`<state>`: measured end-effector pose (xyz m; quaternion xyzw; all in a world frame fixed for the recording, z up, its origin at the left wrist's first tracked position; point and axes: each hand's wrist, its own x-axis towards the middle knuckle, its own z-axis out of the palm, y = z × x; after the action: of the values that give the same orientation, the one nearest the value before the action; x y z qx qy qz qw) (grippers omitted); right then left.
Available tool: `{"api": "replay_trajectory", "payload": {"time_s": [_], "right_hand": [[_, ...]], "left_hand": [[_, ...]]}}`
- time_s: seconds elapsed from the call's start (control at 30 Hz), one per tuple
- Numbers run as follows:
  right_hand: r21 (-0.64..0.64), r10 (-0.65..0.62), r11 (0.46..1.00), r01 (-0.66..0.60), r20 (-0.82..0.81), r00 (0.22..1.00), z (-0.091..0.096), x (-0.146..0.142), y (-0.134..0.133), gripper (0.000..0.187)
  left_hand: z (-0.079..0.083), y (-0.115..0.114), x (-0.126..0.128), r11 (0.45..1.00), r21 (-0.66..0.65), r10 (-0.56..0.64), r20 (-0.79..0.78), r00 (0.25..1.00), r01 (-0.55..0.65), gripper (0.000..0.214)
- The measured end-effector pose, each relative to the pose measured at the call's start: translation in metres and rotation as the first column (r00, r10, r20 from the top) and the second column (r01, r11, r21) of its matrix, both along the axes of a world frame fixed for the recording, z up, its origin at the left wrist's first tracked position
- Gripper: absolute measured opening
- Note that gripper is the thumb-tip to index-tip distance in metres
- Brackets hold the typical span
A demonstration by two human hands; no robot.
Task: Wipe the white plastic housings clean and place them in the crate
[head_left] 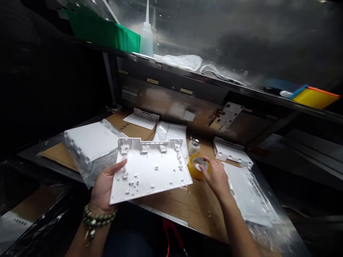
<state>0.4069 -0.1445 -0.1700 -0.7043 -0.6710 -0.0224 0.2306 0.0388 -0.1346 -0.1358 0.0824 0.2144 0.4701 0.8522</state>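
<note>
My left hand (103, 187) grips the left edge of a white plastic panel (150, 169) and holds it above the bench, inner side up, with small posts and clips showing. My right hand (215, 176) reaches to a yellow roll of tape (197, 166) lying flat on the cardboard. Its fingers curl over the roll's near rim and touch it. A beaded bracelet sits on my left wrist.
Cardboard sheets (193, 205) cover the bench. White covers in clear bags lie at left (91, 142) and right (249, 192). A small bottle (193, 146) stands behind the tape. More white parts lie at the back (142, 118). A shelf above holds a squeeze bottle (147, 39).
</note>
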Motion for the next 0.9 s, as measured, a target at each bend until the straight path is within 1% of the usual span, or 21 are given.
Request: {"api": "replay_trajectory", "payload": {"time_s": [0.03, 0.07, 0.17, 0.23, 0.33, 0.4, 0.47, 0.57, 0.63, 0.7, 0.8, 0.9], "right_hand": [[-0.061, -0.057, 0.996, 0.059, 0.036, 0.998, -0.002, 0.008, 0.015, 0.034], [-0.115, -0.087, 0.989, 0.094, 0.065, 0.994, -0.005, 0.015, 0.028, 0.031], [-0.264, -0.117, 0.952, 0.156, 0.16, 0.98, -0.014, 0.021, 0.053, 0.02], [-0.323, -0.112, 0.93, 0.174, 0.2, 0.973, -0.018, 0.019, 0.059, 0.017], [-0.364, -0.104, 0.914, 0.179, 0.215, 0.971, -0.016, 0.014, 0.058, 0.015], [-0.366, -0.133, 0.909, 0.201, 0.201, 0.97, -0.01, 0.013, 0.057, 0.022], [-0.351, -0.201, 0.901, 0.254, 0.18, 0.963, -0.002, 0.013, 0.058, 0.033], [-0.291, -0.29, 0.902, 0.318, 0.136, 0.947, 0.01, 0.013, 0.064, 0.043], [-0.235, -0.3, 0.919, 0.316, 0.104, 0.948, 0.016, 0.013, 0.07, 0.045], [-0.184, -0.268, 0.942, 0.279, 0.086, 0.96, 0.02, 0.013, 0.078, 0.043], [-0.125, -0.197, 0.97, 0.206, 0.086, 0.977, 0.026, 0.013, 0.089, 0.036], [-0.093, -0.17, 0.979, 0.179, 0.099, 0.98, 0.033, 0.013, 0.103, 0.034]], "left_hand": [[0.005, 0.0, 0.001, 1.0, 0.014, 0.023, 0.02, 1.0, -0.023, 0.06], [0.011, 0.0, 0.003, 0.999, 0.024, 0.035, 0.04, 0.999, -0.036, 0.06], [0.024, -0.002, 0.008, 0.999, 0.051, 0.005, 0.083, 0.997, -0.009, 0.056], [0.027, -0.002, 0.009, 0.999, 0.05, -0.018, 0.084, 0.996, 0.014, 0.055], [0.026, -0.001, 0.008, 0.998, 0.052, -0.036, 0.081, 0.996, 0.032, 0.056], [0.022, 0.001, 0.008, 0.996, 0.078, -0.046, 0.103, 0.994, 0.038, 0.056], [0.018, 0.004, 0.007, 0.993, 0.113, -0.057, 0.134, 0.989, 0.042, 0.057], [0.009, 0.007, 0.005, 0.986, 0.155, -0.08, 0.165, 0.983, 0.054, 0.057], [0.001, 0.007, 0.003, 0.982, 0.176, -0.098, 0.178, 0.979, 0.066, 0.056], [-0.005, 0.007, 0.002, 0.981, 0.181, -0.1, 0.182, 0.978, 0.067, 0.057], [-0.009, 0.006, 0.003, 0.993, 0.119, -0.04, 0.154, 0.987, 0.022, 0.058], [0.001, 0.006, 0.009, 0.996, -0.023, 0.085, 0.034, 0.996, -0.084, 0.057]]}}
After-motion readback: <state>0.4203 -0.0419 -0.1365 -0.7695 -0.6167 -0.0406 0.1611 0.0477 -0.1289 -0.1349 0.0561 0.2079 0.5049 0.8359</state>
